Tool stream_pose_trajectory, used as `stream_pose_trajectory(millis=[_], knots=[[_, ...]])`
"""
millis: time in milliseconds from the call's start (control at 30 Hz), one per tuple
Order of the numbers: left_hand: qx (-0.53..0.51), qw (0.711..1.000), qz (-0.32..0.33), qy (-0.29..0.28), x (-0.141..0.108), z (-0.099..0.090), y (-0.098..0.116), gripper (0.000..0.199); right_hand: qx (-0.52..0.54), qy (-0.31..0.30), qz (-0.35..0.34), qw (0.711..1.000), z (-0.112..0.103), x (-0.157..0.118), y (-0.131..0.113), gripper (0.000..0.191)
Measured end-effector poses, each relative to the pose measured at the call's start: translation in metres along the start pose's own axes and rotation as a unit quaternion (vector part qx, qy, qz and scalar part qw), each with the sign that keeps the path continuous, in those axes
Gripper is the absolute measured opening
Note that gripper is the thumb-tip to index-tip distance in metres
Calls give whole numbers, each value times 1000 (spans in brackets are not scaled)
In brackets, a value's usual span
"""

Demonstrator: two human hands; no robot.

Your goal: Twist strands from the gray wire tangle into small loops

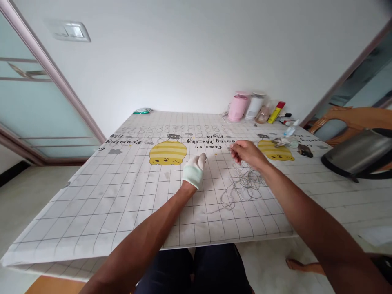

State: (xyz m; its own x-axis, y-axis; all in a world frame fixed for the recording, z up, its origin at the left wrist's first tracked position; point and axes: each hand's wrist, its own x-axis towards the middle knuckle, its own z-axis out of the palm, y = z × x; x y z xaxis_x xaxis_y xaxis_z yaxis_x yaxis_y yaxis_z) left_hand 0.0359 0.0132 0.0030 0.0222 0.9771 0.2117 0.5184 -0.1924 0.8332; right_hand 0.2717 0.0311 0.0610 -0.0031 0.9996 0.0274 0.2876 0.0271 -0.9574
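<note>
Grey string by the hands, mat printed "Roaming the sky"

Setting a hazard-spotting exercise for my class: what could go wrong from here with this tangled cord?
Pulling with the right hand might tighten the loose loops of the thin grey cord into knots. The cord also blends into the lines of the grid-printed table cover, so an end could be lost. The gloved left hand might snag a strand.
</note>
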Motion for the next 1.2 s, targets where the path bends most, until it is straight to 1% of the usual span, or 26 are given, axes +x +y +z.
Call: stream_pose_trajectory(millis=[100,133,200,267,367,533,667,800,900,1067,1200], knots=[[33,999,20,-15,1,0,-3,35,-63,81,34,994,-36,32,8,23],[44,999,27,-18,1,0,-4,34,-68,95,52,992,-44,44,13,23],[67,996,44,-24,1,-1,-3,32,-72,103,76,989,-55,66,24,25],[95,993,60,-32,3,-3,-3,31,-76,108,98,986,-59,87,34,26],[130,988,71,-32,5,-4,-2,32,-88,109,129,982,-56,115,46,26],[172,981,80,-35,7,-2,-4,31,-121,91,168,974,-50,149,58,21],[211,970,117,-28,6,-2,-6,29,-165,76,200,963,-48,165,63,15],[211,970,121,-22,5,-1,-7,31,-208,68,221,950,-49,176,62,9],[212,970,118,-19,6,-1,-8,31,-233,66,231,943,-49,181,61,9],[235,963,123,-39,7,-1,-9,31,-266,91,233,931,-45,186,64,16],[255,958,122,-50,7,-2,-9,29,-293,132,207,924,-44,186,66,24]])
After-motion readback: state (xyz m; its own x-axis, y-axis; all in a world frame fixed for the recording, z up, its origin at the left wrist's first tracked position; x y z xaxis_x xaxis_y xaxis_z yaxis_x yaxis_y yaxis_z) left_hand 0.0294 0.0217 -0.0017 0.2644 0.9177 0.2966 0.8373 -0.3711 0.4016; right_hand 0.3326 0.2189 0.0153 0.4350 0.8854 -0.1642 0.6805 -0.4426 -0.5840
